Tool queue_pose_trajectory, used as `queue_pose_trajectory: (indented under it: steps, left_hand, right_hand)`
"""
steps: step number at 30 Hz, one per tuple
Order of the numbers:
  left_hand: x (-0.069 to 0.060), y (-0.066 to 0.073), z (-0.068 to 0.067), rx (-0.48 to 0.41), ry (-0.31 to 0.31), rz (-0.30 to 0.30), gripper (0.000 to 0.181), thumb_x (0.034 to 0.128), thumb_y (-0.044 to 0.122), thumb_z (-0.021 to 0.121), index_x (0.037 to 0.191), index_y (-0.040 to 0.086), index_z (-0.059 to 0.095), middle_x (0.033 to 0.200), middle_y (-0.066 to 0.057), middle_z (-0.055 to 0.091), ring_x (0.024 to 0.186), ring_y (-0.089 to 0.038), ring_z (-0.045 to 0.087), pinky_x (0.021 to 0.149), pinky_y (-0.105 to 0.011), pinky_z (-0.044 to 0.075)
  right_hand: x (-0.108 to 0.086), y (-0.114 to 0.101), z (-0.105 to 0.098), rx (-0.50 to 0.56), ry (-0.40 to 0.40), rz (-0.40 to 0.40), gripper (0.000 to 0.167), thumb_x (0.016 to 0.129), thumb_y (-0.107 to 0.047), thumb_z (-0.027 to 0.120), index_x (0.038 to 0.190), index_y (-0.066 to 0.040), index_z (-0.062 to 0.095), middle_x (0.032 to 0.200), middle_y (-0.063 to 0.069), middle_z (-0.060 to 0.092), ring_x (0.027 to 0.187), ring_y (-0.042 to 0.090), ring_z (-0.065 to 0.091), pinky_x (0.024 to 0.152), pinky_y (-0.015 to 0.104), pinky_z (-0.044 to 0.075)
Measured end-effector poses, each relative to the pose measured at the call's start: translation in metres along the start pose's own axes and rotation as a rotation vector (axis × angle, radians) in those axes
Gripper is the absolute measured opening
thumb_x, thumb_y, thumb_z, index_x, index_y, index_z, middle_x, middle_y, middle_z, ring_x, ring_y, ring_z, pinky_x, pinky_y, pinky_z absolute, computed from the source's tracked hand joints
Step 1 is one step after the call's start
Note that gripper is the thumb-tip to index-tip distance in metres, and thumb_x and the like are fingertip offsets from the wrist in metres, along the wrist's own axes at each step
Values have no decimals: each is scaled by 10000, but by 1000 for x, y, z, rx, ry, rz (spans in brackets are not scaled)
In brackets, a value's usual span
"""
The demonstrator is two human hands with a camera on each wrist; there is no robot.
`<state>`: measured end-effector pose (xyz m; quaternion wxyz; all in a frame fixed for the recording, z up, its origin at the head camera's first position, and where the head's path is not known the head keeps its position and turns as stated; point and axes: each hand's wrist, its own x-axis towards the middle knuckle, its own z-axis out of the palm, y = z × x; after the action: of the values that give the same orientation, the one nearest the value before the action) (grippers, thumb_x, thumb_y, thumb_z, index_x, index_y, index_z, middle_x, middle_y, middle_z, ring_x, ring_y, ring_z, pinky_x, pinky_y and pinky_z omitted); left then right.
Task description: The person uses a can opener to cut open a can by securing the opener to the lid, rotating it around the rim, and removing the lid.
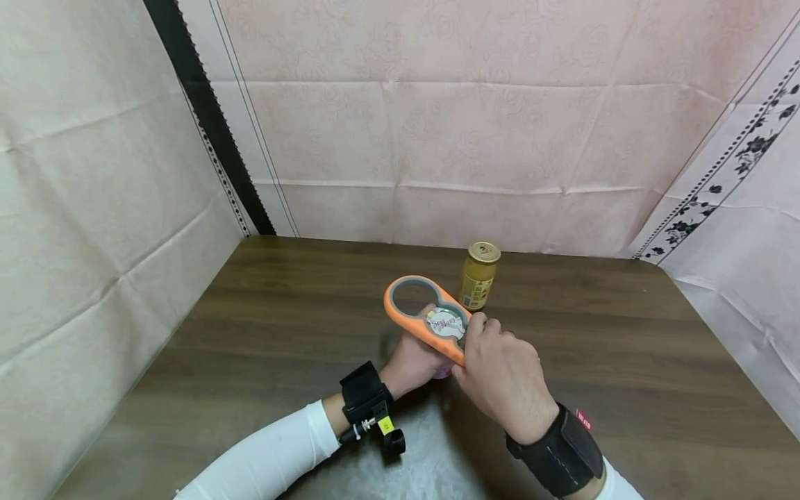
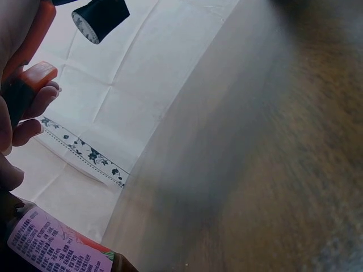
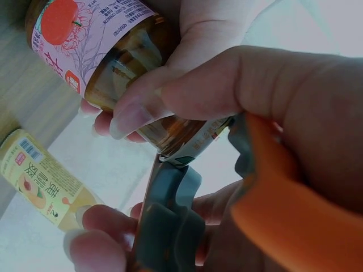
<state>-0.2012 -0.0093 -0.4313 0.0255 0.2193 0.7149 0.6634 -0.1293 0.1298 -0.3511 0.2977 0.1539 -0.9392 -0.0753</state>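
Observation:
An orange and grey jar opener (image 1: 426, 337) fits around the white printed lid (image 1: 446, 323) of a glass jar. The jar (image 3: 110, 28) has a pink-purple label with a red fruit on it, and is tilted in the right wrist view. My left hand (image 1: 414, 362) grips the jar's body below the opener, its thumb across the glass. My right hand (image 1: 507, 378) grips the opener's handle, fingers curled round it. In the left wrist view the label (image 2: 57, 243) shows at the lower left. What the jar holds cannot be made out.
Beyond the opener a yellow jar (image 1: 478, 279) with a gold lid stands upright on the brown wooden table (image 1: 300, 292). Pale cloth sheets (image 1: 437, 139) hang behind the table and at both sides. Each wrist wears a black strap (image 1: 565, 451).

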Motion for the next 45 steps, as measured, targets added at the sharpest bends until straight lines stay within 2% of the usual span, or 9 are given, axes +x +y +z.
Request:
queue_pose_trajectory:
  steps: [9,18,22,25,31,37,45]
  left_hand:
    - [0,1,-1,52,13,18,579,799,14,823,1283,14,505,1252,-181,631,1162,-260,602,965,-251,500]
    - [-3,3,-2,79,37,-41,631,829,76,829,1367,11,504,1298,-174,626,1228,-300,596,1046,-374,499]
    - [-2,2,-2,52,30,-63,645,831,79,825,1391,38,507,1329,-148,621,1249,-285,587,1071,-423,489]
    - [-2,1,-2,43,20,-62,641,830,75,823,1390,47,513,1326,-134,627,1241,-267,590,1063,-382,490]
    - [1,-1,0,57,0,8,606,809,46,828,1342,32,540,1270,-146,649,1170,-227,606,998,-246,486]
    - [3,-3,0,-3,-23,5,580,810,31,826,1327,40,564,1247,-150,667,1091,-118,602,954,-221,497]
    - [2,-2,-2,35,-12,7,569,819,30,813,1326,38,554,1231,-141,671,1095,-141,599,944,-215,492]
  right_hand:
    - [2,0,1,8,13,-15,481,633,-323,833,780,-27,484,590,43,435,414,184,450,349,315,338]
    - [3,2,1,30,-20,-3,409,649,-260,808,799,-19,513,592,47,453,433,193,479,356,323,352]
    - [2,2,3,38,-16,2,403,661,-259,809,794,-18,514,586,58,475,424,200,490,356,336,379]
    - [2,3,4,47,-20,6,396,663,-248,806,803,-17,517,584,65,485,414,197,478,356,337,382]
    - [1,8,6,67,-15,-12,341,646,-175,759,807,-26,498,560,39,436,390,174,409,347,317,337]
    - [3,12,6,124,-92,-3,347,650,-159,760,830,-32,491,563,31,433,405,156,397,367,302,316]
    - [6,14,8,112,-97,-51,326,654,-185,744,818,-43,501,546,17,438,425,141,414,379,298,317]
